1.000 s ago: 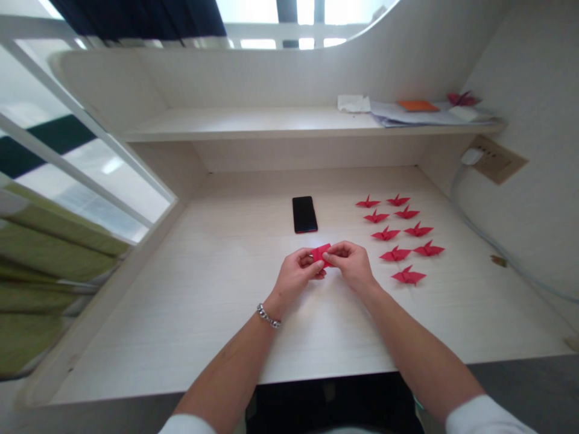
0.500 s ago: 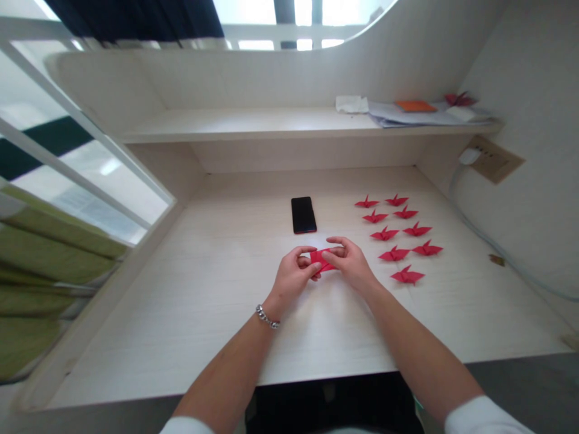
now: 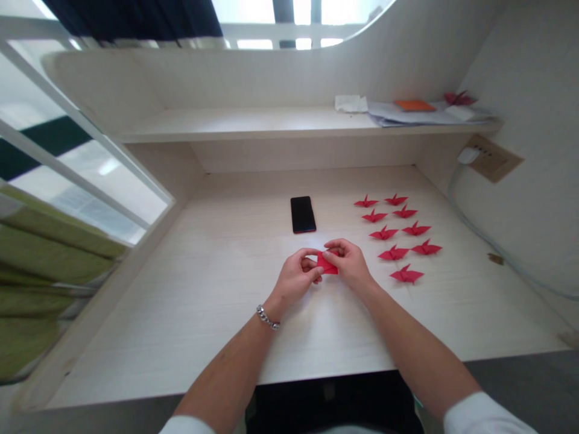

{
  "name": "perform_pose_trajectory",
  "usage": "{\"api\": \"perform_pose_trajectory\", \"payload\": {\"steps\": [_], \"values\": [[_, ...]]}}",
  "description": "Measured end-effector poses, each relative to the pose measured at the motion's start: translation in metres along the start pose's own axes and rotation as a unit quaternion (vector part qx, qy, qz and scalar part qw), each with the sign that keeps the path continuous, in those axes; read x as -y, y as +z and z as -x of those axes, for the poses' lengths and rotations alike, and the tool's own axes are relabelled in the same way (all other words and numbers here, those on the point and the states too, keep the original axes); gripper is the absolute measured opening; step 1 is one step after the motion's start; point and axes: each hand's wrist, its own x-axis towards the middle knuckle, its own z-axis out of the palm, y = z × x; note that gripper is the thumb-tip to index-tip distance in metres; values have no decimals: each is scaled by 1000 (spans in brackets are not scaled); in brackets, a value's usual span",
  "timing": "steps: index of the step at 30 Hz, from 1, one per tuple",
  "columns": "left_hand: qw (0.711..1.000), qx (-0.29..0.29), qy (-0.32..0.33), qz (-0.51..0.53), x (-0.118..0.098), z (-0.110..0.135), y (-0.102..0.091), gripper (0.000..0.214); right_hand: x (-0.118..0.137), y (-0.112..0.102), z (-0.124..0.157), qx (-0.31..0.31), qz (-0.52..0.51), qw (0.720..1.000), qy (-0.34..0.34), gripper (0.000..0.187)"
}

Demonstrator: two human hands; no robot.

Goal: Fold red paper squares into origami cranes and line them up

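Observation:
A small folded piece of red paper (image 3: 328,264) is held between both hands, just above the desk. My left hand (image 3: 298,272), with a chain bracelet on its wrist, pinches the paper's left side between thumb and fingers. Its right and upper part is gripped by my right hand (image 3: 349,261), the thumb lying on the front face. The fingers behind the paper are partly hidden. To the right, several red paper cranes (image 3: 393,253) stand on the desk in two uneven columns.
A black phone (image 3: 303,214) lies flat beyond my hands on the pale desk (image 3: 181,289). On the shelf (image 3: 253,123) at the back are papers (image 3: 398,117), an orange square (image 3: 415,105) and a dark red folded piece (image 3: 460,98). A cable (image 3: 488,241) runs down the right wall.
The red paper has been turned and shifted slightly right between my fingers, so it now looks squarer. Both hands keep pinching it. The cranes and phone have not moved.

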Motion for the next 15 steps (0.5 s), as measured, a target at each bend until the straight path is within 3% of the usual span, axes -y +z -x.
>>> {"api": "perform_pose_trajectory", "payload": {"steps": [5,10,15], "values": [[1000,-16,0,6,0,-1,-1,45,0,-1,0,9,-46,999,17,43],[997,-65,10,26,2,-5,-4,50,-1,-5,-2,49,9,998,34,45],[998,-60,10,30,2,-5,-6,50,-1,-6,-2,55,13,998,18,43]]}}
